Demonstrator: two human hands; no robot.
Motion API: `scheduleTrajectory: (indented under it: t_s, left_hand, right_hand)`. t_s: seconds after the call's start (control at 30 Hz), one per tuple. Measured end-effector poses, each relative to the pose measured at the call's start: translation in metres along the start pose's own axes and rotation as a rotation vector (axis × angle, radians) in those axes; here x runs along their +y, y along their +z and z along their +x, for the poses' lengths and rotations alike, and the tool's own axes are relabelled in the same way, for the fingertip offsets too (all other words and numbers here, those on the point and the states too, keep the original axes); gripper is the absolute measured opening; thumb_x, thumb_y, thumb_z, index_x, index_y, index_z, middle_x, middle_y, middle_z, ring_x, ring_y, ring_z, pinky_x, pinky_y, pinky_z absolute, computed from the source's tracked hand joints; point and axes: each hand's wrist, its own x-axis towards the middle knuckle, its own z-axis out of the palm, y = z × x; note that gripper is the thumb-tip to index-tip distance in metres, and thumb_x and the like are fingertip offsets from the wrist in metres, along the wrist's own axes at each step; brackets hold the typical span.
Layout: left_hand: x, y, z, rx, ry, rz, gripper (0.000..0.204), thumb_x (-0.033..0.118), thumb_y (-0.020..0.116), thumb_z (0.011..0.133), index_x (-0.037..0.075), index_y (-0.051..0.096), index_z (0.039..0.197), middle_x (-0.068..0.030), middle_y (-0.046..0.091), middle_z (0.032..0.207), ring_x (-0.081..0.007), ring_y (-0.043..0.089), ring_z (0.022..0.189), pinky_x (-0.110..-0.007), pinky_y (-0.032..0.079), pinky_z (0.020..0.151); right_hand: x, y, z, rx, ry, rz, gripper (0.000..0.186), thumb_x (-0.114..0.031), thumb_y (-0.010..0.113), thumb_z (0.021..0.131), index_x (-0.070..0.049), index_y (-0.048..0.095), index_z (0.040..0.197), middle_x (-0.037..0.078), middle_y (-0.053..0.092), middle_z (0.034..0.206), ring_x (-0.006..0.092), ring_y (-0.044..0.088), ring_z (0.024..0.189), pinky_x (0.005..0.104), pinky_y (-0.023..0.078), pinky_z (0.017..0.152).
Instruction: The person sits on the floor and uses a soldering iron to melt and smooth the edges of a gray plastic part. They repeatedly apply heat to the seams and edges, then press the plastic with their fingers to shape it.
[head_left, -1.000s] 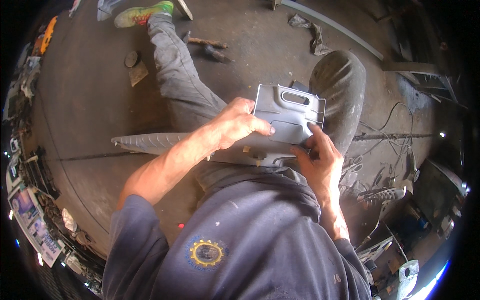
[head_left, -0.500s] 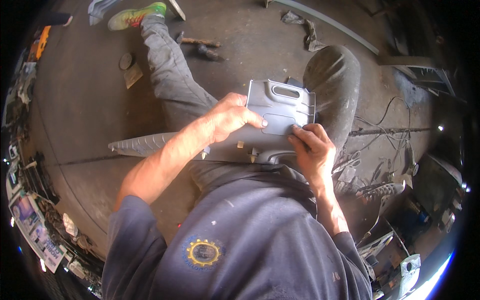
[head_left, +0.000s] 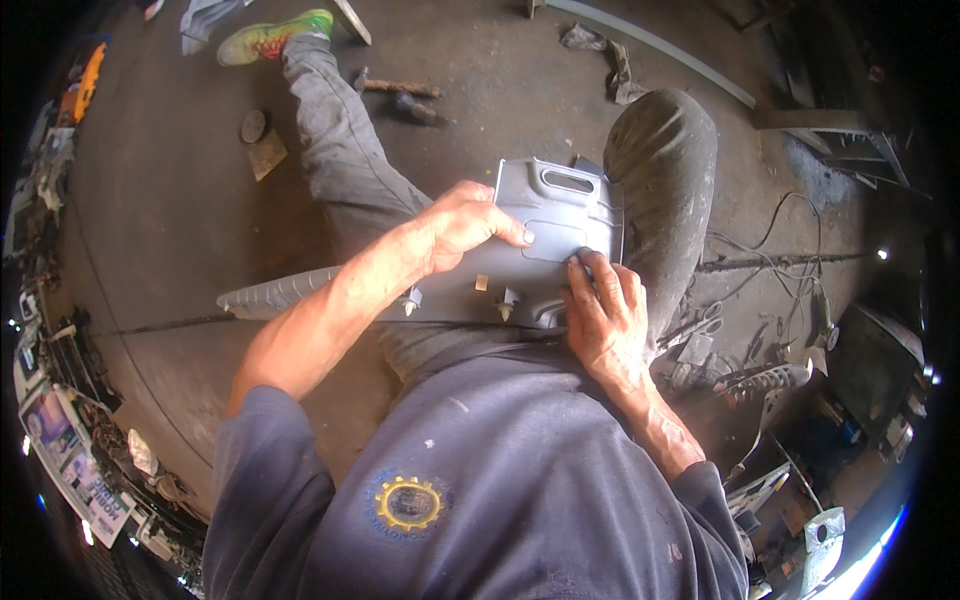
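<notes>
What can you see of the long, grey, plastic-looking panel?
The grey panel, apparently plastic, lies across the grey trousers. Its far part has an oval slot and a recessed rectangle; nearer are a tan square and two pale-tipped clips. A ribbed, tapering section, seemingly the same piece, shows beyond the left forearm. The left hand grips one edge; the right hand touches its face.

Shirt emblem (head_left: 409,503) — lettered, printed sheet (head_left: 84,470) — boldly lettered

A long grey moulded-plastic panel (head_left: 545,278) lies across the lap (head_left: 425,347), bare left hand (head_left: 462,227) and bare right hand (head_left: 608,318) on it. Ahead, a brown wooden-handled hammer (head_left: 402,88) lies right of the grey-trousered left leg (head_left: 335,130), a round grey disc (head_left: 253,126) left.
</notes>
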Motion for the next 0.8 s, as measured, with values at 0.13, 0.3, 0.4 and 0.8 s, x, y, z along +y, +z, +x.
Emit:
scheduleTrajectory:
  t_s: [0.13, 0.3, 0.4, 0.8]
  left_hand:
    - [0.0, 0.002, -0.002, 0.027, 0.02, 0.016, 0.032, -0.004, 0.072, 0.075, -0.007, 0.068, 0.106, -0.0156, 0.072, 0.097, -0.0231, 0.068, 0.091, -0.033, 0.053, 0.088]
    - [0.004, 0.005, -0.002, 0.025, 0.005, 0.053, 0.032, -0.002, 0.073, 0.075, -0.007, 0.066, 0.107, -0.0133, 0.071, 0.1, -0.0196, 0.065, 0.096, -0.031, 0.048, 0.093]
    - [0.0, 0.003, 0.001, 0.012, -0.002, 0.04, 0.031, -0.002, 0.073, 0.076, -0.007, 0.067, 0.106, -0.0129, 0.071, 0.099, -0.0194, 0.065, 0.097, -0.031, 0.047, 0.094]
    - [-0.007, -0.002, 0.009, -0.011, 0.032, 0.051, 0.03, -0.002, 0.071, 0.075, -0.006, 0.069, 0.105, -0.015, 0.072, 0.098, -0.0229, 0.068, 0.092, -0.033, 0.052, 0.088]
  right_hand:
    - [-0.008, 0.001, 0.002, 0.013, -0.025, -0.039, 0.053, -0.002, 0.068, 0.069, -0.002, 0.063, 0.122, 0.012, 0.055, 0.12, 0.0309, 0.055, 0.102, 0.0422, 0.047, 0.081]
    - [-0.002, 0.014, -0.001, 0.014, -0.054, 0.043, 0.055, -0.001, 0.066, 0.068, -0.001, 0.062, 0.123, 0.013, 0.053, 0.118, 0.0325, 0.054, 0.105, 0.044, 0.048, 0.086]
    - [-0.001, 0.016, -0.001, 0.008, -0.066, 0.062, 0.055, -0.001, 0.066, 0.067, 0.001, 0.061, 0.123, 0.014, 0.052, 0.119, 0.0334, 0.053, 0.106, 0.0443, 0.048, 0.088]
    - [-0.001, 0.02, 0.004, -0.025, -0.172, 0.051, 0.053, -0.009, 0.069, 0.074, 0.002, 0.059, 0.126, 0.014, 0.049, 0.121, 0.0324, 0.051, 0.106, 0.0437, 0.047, 0.089]
